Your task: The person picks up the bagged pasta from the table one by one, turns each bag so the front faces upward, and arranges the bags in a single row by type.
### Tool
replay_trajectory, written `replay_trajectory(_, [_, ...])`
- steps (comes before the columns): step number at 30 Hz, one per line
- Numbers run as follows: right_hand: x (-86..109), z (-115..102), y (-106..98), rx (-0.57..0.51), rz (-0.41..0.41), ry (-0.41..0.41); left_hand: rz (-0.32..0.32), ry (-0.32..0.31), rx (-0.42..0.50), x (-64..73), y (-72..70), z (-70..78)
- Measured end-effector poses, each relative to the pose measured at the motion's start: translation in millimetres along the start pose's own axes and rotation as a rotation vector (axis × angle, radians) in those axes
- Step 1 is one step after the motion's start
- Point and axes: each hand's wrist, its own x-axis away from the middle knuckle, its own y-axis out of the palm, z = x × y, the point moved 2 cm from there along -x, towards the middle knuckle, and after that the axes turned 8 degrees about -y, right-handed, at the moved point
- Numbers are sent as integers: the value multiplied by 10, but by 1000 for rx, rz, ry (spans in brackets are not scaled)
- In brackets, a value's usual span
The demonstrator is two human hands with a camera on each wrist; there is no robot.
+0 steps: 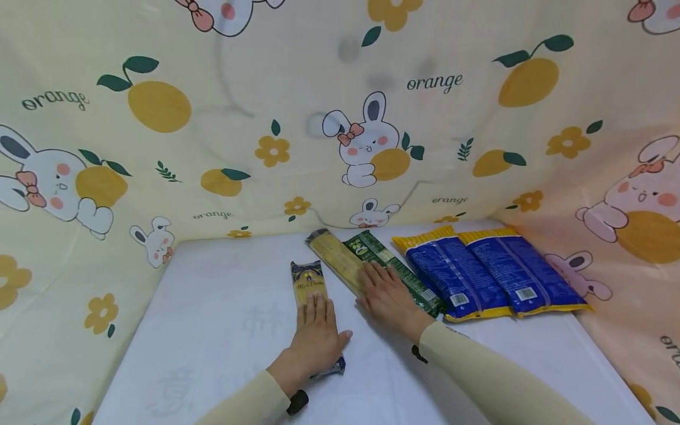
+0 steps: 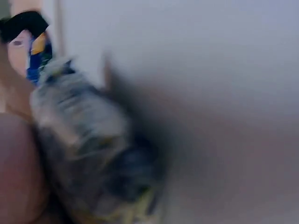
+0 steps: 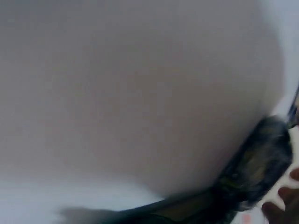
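My left hand [image 1: 316, 339] lies with straight fingers over a slim pasta packet [image 1: 307, 282], clear with a dark blue printed top. The packet's lower end pokes out below the palm; its middle is hidden. In the left wrist view, a crinkled packet [image 2: 84, 116] shows blurred beside that hand. Farther right, my right hand [image 1: 386, 300] rests, fingers extended, on the lower part of a second pasta packet [image 1: 336, 255], which lies slanted. Along that packet's right side is a dark green packet [image 1: 411, 282], partly behind the hand.
Two blue bags with yellow ends, a nearer one [image 1: 451, 265] and an outer one [image 1: 526, 268], lie side by side at the right. Everything lies on a white tabletop [image 1: 223, 319]. A patterned cloth [image 1: 297, 77] rises behind the table and at its sides.
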Motion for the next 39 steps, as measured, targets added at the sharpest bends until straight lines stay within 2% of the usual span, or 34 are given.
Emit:
replay_trajectory(3, [-19, 44, 80, -50, -136, -20, 29, 7, -29, 19, 62, -53])
replay_trajectory(6, [-22, 51, 144, -58, -218, -24, 66, 23, -84, 31, 73, -193])
replay_trajectory(8, [-17, 41, 156, -65, -240, -18, 73, 21, -111, 45, 51, -329])
replay_trajectory(14, [9, -50, 144, -79, -256, 12, 53, -34, -91, 133, -72, -845])
replay_trajectory(22, [114, -243, 184, -130, -257, 42, 149, -118, -102, 353, -212, -1597])
replay_trajectory(27, [209, -340, 152, -136, -222, 41, 163, -131, -90, 442, -260, -1995])
replay_trajectory(32, [302, -403, 130, -173, -193, 33, 155, -108, -80, 501, -297, -2214])
replay_trajectory(39, [392, -489, 79, -214, -210, 44, 135, -101, -89, 525, -314, -2340])
